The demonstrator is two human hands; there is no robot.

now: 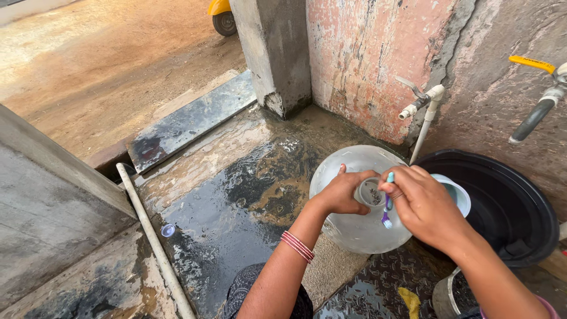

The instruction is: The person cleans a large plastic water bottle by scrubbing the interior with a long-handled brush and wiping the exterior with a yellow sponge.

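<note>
The left hand [342, 194] has its grip closed around the neck [369, 192] of a big clear water jug [354, 177], fingers curled over the near side of the open mouth and thumb tip showing above it. The right hand [425, 204] has its grip pinched shut on a small toothbrush [387, 204] with a blue and purple handle, held upright just beside the mouth, bristles pointing down against the jug's shoulder. The two hands almost touch across the neck. Red bangles [297, 246] sit on the left wrist.

The jug lies tilted on the wet floor [236, 195], its round body toward the wall and its neck toward the person. On its right it touches or overlaps a pale blue bowl [458, 192], which rests at the rim of a wide black tub [508, 207]. Behind the jug a white pipe with a tap [422, 103] comes down the pink wall [360, 59], close to the jug's far edge. A second tap with a yellow handle [534, 64] sticks out further right, above the tub.

To the left the floor is open and puddled as far as a thin white pipe [150, 236] lying along a concrete step [53, 195]. A small blue cap [168, 230] lies just beside that pipe. A dark stone slab [189, 121] edges the floor on the far side, with bare dirt ground [100, 59] beyond. A concrete pillar [274, 53] closes the corner.
</note>
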